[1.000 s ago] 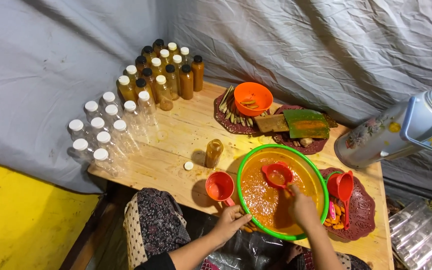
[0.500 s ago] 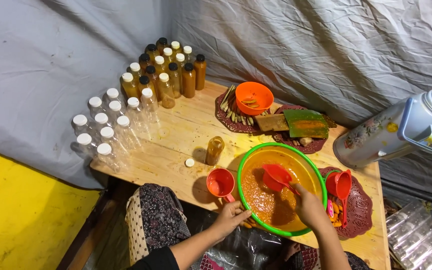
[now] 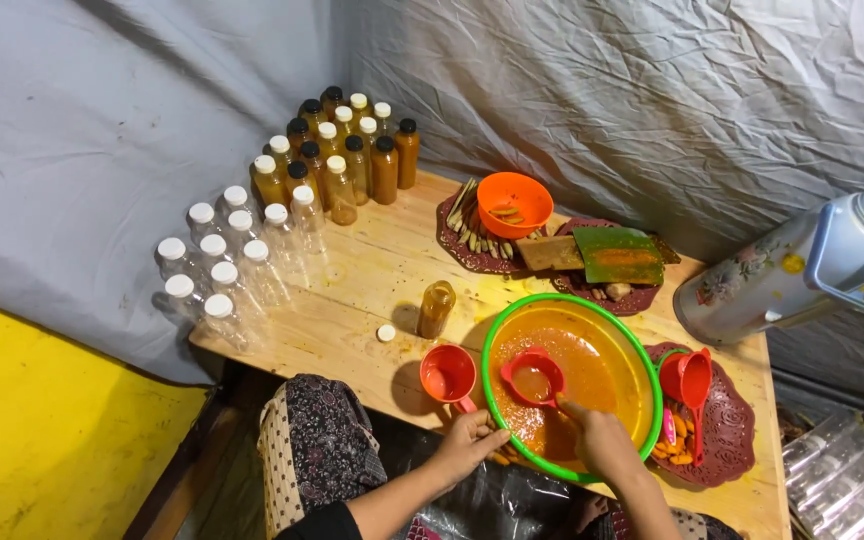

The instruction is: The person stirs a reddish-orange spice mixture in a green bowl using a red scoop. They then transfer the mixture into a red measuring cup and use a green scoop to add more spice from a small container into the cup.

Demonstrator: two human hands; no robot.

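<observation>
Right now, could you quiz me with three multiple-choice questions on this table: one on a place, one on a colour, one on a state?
1. Where does the small open bottle of amber liquid stand?
A. In the back row of capped bottles
B. On the wood just left of the green-rimmed basin
C. Inside the basin

2. What colour is the bowl at the back on the dark mat?
A. Orange
B. Blue
C. White

3. What is the right hand doing?
A. Resting on the flask
B. Holding a bottle cap
C. Holding the red scoop in the basin's orange liquid

Answers: 1 B, it stands alone beside the basin, its white cap lying nearby. 2 A, its rim and inside are plainly orange. 3 C, its fingers are at the scoop's handle over the liquid.
</observation>
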